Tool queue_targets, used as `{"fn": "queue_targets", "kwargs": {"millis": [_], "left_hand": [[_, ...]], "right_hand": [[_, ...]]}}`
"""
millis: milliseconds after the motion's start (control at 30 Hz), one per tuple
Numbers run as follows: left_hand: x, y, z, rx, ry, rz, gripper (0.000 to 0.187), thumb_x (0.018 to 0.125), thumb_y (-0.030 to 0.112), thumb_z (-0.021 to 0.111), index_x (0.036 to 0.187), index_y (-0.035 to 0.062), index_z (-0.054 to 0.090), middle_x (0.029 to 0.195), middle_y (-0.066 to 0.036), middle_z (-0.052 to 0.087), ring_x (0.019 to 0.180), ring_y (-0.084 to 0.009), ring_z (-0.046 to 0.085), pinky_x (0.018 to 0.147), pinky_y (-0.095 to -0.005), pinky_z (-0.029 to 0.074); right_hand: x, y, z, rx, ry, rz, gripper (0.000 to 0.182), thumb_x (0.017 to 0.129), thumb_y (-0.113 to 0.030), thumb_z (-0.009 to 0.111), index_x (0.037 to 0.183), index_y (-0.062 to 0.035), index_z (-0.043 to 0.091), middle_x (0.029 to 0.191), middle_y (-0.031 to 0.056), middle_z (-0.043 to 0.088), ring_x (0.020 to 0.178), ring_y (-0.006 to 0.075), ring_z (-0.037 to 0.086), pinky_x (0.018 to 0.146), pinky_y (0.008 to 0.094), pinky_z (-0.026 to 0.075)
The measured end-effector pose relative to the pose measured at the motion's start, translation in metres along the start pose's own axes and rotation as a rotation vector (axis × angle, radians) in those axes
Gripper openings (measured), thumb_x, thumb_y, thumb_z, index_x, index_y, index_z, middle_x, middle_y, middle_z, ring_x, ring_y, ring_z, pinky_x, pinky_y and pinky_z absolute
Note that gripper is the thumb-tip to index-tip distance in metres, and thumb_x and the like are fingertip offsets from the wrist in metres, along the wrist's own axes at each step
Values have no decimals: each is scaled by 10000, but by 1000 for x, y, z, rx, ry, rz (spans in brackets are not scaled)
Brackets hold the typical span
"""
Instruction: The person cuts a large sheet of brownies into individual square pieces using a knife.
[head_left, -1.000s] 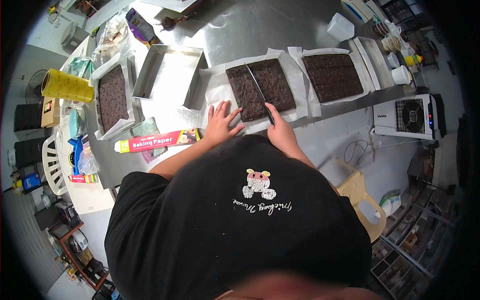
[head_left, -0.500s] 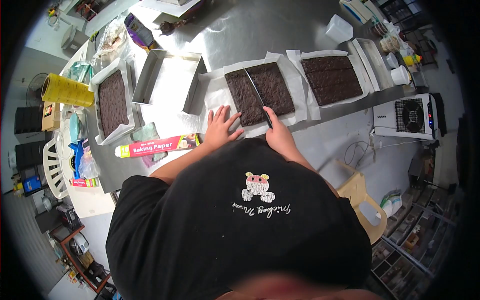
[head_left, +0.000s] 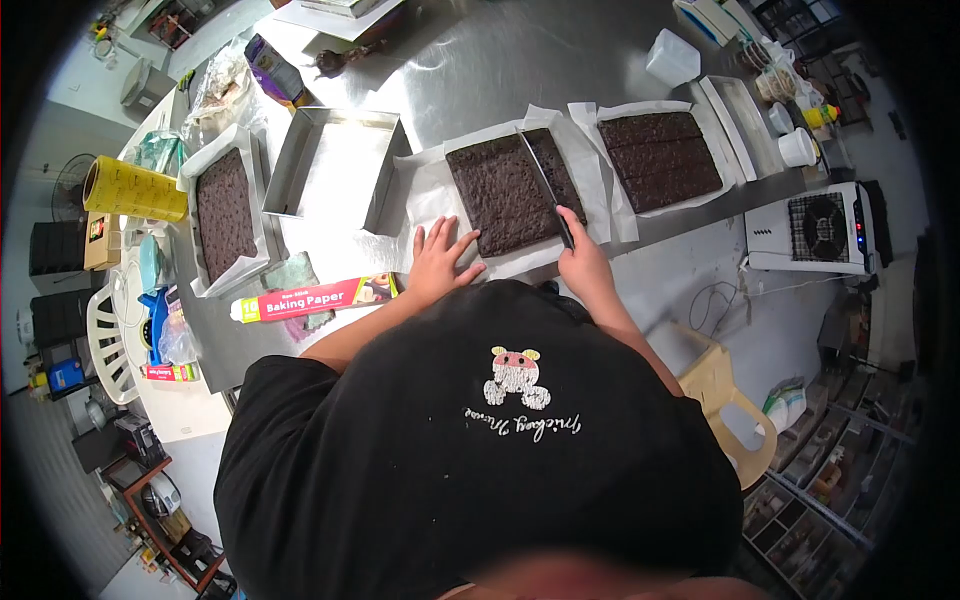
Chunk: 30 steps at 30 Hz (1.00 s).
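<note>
**Knife laid across the slab's right side**

I see the dark brown square brownie slab [head_left: 512,190] on white baking paper [head_left: 425,185], just ahead of both hands. My right hand [head_left: 583,262] is clenched round the handle of a long steel knife [head_left: 545,185], whose blade runs away from me over the slab, near its right edge. My left hand [head_left: 438,258] lies flat, fingers spread, on the paper at the slab's near-left corner. The surface looks matte and crumbly. An empty steel baking tin [head_left: 335,165] sits left on the counter [head_left: 480,70].

Bright overhead light glares off the steel table [head_left: 500,60] and empty baking tin [head_left: 335,165]; heavy fisheye distortion bends the edges into a black vignette.
</note>
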<state>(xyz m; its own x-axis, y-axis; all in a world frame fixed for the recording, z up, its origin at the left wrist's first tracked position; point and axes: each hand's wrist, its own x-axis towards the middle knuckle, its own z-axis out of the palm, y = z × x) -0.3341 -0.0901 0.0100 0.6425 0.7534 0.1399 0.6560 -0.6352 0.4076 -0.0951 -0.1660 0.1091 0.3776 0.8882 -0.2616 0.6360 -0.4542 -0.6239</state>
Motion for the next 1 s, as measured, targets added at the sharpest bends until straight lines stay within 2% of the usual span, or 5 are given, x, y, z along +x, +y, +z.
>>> {"fn": "queue_targets", "kwargs": {"millis": [300,667,1000], "left_hand": [[0,-2,2,7,14,8,572,801,550,572,1296,272,502,1379,-181,386,1326,-327,315,1073,-549,161],[0,-2,2,6,28,13,574,804,551,571,1297,265,501,1376,-187,388,1323,-330,319,1072,-547,164],[0,-1,2,-2,3,5,566,814,548,562,1299,264,500,1380,-187,381,1336,-329,295,1077,-545,151]], "right_hand": [[3,13,13,-43,29,-79,671,759,-22,450,1378,-261,351,894,236,618,794,429,591,708,500,455],[1,3,8,-49,-55,26,672,758,-20,443,1377,-260,341,929,244,613,821,436,584,722,509,447],[0,-1,7,-73,-53,18,676,752,-22,448,1375,-262,339,921,245,614,804,435,590,708,505,453]]}}
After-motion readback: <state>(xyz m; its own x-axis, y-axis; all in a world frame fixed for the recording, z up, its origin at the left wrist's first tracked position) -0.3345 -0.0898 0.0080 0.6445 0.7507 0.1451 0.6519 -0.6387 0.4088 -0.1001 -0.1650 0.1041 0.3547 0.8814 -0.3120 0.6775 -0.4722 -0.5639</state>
